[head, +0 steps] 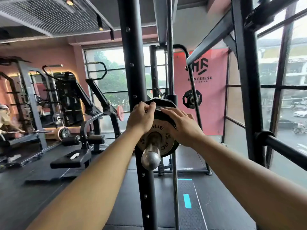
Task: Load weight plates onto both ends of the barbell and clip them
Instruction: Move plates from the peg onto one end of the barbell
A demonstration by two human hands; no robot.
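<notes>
The barbell's chrome sleeve end (150, 158) points toward me at the centre of the head view. A small round plate (159, 130) with worn lettering sits on the sleeve, and a larger black angular plate (163, 102) stands behind it. My left hand (141, 117) curls its fingers over the small plate's upper left rim. My right hand (183, 126) lies flat with straight fingers on the plate's upper right face. Both forearms reach in from the bottom. No clip is visible.
A black rack upright (132, 63) with bolt holes stands just left of the sleeve, with a chrome guide rod (169, 63) behind. Another black plate (192, 99) hangs on the pink wall side. Gym machines (69, 100) fill the left; windows and frame bars (282, 146) line the right.
</notes>
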